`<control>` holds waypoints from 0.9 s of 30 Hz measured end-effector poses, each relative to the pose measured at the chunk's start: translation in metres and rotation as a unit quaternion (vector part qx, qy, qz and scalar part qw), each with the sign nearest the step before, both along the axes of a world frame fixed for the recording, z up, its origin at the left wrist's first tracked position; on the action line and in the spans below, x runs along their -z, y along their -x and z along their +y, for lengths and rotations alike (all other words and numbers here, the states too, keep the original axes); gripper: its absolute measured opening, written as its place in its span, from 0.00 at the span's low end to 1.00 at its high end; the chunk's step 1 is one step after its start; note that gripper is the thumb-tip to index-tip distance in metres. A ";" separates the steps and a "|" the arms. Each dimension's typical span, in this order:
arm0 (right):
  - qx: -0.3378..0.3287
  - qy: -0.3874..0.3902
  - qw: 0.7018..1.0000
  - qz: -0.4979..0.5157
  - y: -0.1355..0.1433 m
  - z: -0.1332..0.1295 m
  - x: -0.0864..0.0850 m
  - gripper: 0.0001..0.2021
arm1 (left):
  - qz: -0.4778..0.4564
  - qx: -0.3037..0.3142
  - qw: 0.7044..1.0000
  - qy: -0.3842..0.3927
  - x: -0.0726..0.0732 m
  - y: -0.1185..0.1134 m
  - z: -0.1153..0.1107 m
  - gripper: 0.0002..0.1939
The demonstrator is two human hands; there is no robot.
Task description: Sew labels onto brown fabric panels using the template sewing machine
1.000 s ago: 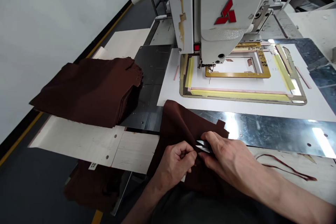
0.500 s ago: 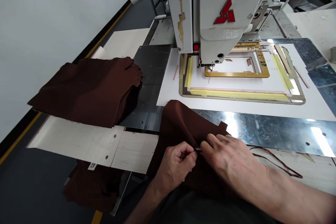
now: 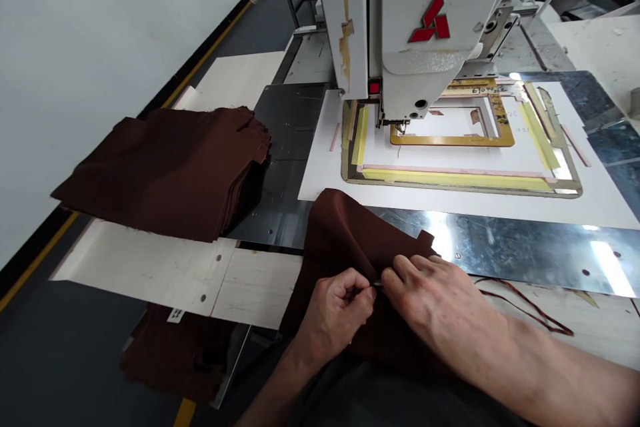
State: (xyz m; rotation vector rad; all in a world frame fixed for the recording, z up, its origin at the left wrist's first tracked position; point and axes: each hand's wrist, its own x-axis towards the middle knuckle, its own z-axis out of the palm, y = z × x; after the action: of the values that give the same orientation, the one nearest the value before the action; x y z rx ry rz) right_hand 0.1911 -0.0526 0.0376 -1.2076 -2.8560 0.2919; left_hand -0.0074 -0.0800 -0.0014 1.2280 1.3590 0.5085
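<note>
A dark brown fabric piece point(image 3: 345, 233) hangs over the front edge of the work surface, its upper part lying creased on the metal plate. My left hand point(image 3: 337, 313) is closed in a pinch at a fold of this fabric. Close beside it, my right hand point(image 3: 425, 293) is closed around a small silvery tool point(image 3: 377, 284). Only a short bit of its metal shows between the hands, so its kind is hidden. The fingertips of both hands nearly meet over the fabric.
A white sewing machine head point(image 3: 425, 13) stands over a yellow-edged frame point(image 3: 450, 141) on a white sheet point(image 3: 320, 173). At left lies a stack of brown fabric pieces point(image 3: 165, 173). Brown cord point(image 3: 540, 317) lies right of my right hand. More brown cloth point(image 3: 170, 360) sits lower left.
Both hands keep the same pinched pose over the fabric. Only a very slight shift of the whole view shows.
</note>
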 end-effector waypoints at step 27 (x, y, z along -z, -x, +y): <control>0.185 0.421 0.838 0.294 -0.009 0.025 0.014 0.14 | -0.048 -0.051 0.997 -0.020 -0.007 -0.003 -0.011 0.11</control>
State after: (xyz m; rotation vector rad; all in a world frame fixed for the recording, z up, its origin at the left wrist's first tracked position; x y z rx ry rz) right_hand 0.1999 -0.0280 0.0239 -1.3695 -1.8915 1.6696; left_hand -0.0041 -0.0913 0.0055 1.1556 1.3393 0.6623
